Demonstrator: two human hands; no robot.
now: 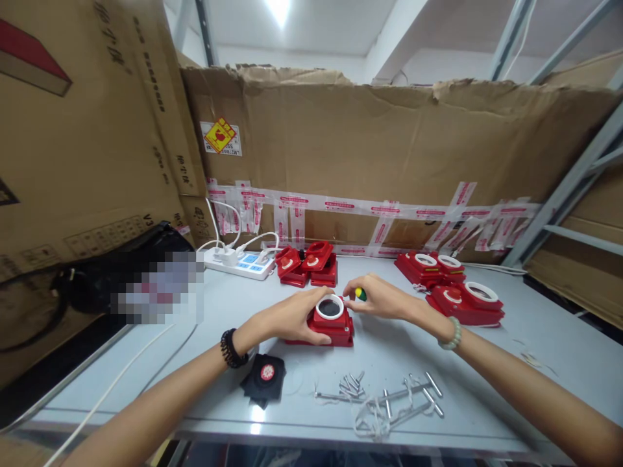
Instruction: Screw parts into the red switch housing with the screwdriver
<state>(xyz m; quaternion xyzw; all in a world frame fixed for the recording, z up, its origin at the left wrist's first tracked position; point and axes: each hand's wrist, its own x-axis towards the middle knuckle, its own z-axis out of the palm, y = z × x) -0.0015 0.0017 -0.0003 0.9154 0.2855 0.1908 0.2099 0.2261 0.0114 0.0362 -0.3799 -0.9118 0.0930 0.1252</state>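
My left hand (289, 316) is wrapped over a red box-shaped housing (341, 334), its thumb along the near side. On top of that housing is a white ring (329, 297) around a dark round window. Just right of the box, my right hand (382, 299) closes around a screwdriver (361, 294) with a green and yellow handle. Its fingertips are close to the housing's upper right edge; the shaft is not visible. Black square pads (263, 383), the top one with a round red and white label, lie below my left wrist.
Metal T-shaped rods (413, 392), short screws (351, 384) and clear plastic strips lie at the front. Opened red housings (318, 263) sit behind, near a white power strip (243, 263) with cables. More red housings (464, 305) stand at the right. A cardboard wall (341, 143) closes the back.
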